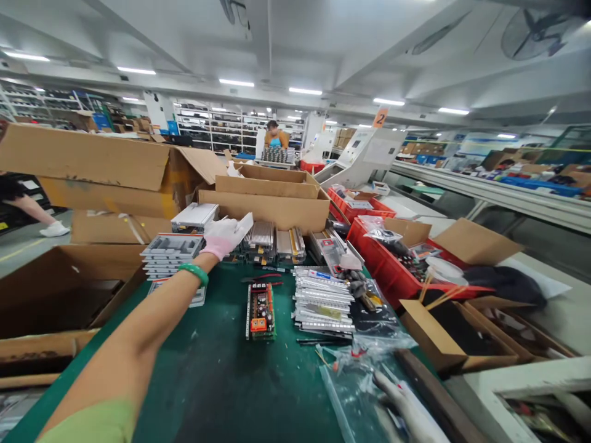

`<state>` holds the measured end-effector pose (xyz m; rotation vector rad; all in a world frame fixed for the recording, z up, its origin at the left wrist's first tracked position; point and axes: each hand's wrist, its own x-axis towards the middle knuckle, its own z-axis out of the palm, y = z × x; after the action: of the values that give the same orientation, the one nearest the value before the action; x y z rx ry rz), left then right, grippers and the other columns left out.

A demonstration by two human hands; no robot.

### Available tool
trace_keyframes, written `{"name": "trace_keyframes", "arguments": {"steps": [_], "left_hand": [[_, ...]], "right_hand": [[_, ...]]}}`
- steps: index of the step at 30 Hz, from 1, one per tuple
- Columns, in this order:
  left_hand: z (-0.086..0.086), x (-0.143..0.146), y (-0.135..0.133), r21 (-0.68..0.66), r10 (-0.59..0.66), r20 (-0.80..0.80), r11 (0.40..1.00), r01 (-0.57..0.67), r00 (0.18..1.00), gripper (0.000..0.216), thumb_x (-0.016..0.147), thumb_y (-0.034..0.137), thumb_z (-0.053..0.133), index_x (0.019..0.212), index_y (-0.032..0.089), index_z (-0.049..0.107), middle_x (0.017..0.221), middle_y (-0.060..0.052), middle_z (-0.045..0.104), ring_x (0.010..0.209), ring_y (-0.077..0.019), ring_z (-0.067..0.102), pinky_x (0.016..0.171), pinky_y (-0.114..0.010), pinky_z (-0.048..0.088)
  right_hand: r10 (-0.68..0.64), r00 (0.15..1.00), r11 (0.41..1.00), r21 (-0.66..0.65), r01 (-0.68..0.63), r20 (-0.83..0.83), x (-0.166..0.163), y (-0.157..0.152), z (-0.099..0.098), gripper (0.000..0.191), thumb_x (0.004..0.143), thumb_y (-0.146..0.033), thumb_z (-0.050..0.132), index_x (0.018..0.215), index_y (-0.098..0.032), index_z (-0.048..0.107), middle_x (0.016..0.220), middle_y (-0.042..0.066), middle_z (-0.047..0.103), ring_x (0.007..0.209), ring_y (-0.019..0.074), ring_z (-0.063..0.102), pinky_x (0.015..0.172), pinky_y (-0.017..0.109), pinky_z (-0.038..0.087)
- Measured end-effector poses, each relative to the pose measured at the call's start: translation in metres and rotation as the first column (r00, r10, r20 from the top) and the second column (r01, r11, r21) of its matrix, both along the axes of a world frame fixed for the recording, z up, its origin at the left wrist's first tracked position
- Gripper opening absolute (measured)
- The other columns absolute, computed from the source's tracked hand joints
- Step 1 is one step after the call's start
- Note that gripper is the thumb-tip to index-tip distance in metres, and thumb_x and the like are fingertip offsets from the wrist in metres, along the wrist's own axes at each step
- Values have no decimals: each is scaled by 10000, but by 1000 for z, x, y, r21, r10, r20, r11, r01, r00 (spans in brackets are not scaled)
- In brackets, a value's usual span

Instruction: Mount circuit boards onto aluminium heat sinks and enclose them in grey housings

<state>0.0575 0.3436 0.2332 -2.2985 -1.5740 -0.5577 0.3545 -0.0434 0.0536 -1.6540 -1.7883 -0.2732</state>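
My left hand [226, 236], in a white and pink glove, reaches over the back of the green bench, fingers stretched to the right. It is nearest to the stacked grey trays [173, 249] and the finned metal housings [260, 237]; nothing shows clearly in its grasp. A circuit board [261, 314] with an orange part lies mid-bench. To its right is a pile of silvery metal strips [323, 301]. My gloved right hand [392, 397] is blurred at the lower right, over a clear plastic bag [344, 387]. What its fingers do is hidden by the blur.
Open cardboard boxes stand behind the bench [207, 381] and at its left, including a long carton [268, 209]. Red bins [376, 264] and a small carton [434, 344] line the right side. A co-worker [276, 138] is in the background. Red-handled pliers [263, 279] lie behind the board.
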Motion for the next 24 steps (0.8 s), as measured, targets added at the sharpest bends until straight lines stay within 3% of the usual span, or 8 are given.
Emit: {"name": "trace_keyframes", "arguments": {"steps": [3,6,9,12,15,18,21,24], "left_hand": [[-4,-24,-57,63,-104,12,993,103,995,396,873,441,359,698,171,590,767,-96,652,741,-238,607,676,-352,374],[-24,-54,-134,132,-265,32,957,258,964,393,871,421,367,549,209,442,560,-35,512,568,-186,500,602,-331,335],[-54,-78,-212,311,-547,-33,790,529,836,377,866,324,463,512,215,394,475,5,419,489,-168,405,565,-325,287],[-87,-90,-267,306,-601,-26,756,579,799,354,867,232,516,530,208,409,473,20,450,479,-161,402,568,-323,283],[-118,-91,-293,258,-578,47,795,549,815,355,890,191,469,540,206,411,473,23,452,469,-157,411,569,-328,290],[-137,-91,-302,235,-546,70,823,518,835,367,908,195,440,541,206,420,470,25,440,465,-154,423,572,-330,302],[-142,-94,-307,162,-552,79,828,536,830,390,943,295,416,566,210,459,498,21,467,474,-156,450,565,-334,313],[-137,-109,-300,29,-611,88,791,611,787,424,964,412,374,616,215,513,563,11,540,502,-156,503,574,-327,352]], "right_hand": [[-2,1000,1000,25,2,23,-18,9,14,284,917,-304,506,1188,-249,571,994,26,739,854,167,720,740,244,576],[3,1000,1000,-30,-3,-5,-33,22,20,151,926,-274,483,946,-231,627,890,33,719,799,172,691,710,278,538],[27,1000,987,-158,-25,14,-38,41,23,160,896,-244,539,755,-216,608,799,23,681,758,170,643,718,284,479],[38,996,944,-329,-11,76,-39,66,31,112,873,-243,600,776,-214,648,832,16,674,817,162,622,766,273,431],[10,974,838,-534,115,225,-38,93,41,135,907,-271,575,874,-217,694,907,30,680,904,166,617,795,272,397],[0,954,778,-599,188,299,-35,114,45,190,924,-293,548,953,-213,718,967,63,685,943,185,618,793,289,386],[17,946,745,-635,205,324,-32,124,42,221,924,-307,540,1001,-233,734,977,71,689,933,189,622,761,290,383],[23,941,721,-657,218,338,-31,127,39,234,919,-308,541,1023,-230,735,980,75,691,908,192,625,737,291,379]]}}
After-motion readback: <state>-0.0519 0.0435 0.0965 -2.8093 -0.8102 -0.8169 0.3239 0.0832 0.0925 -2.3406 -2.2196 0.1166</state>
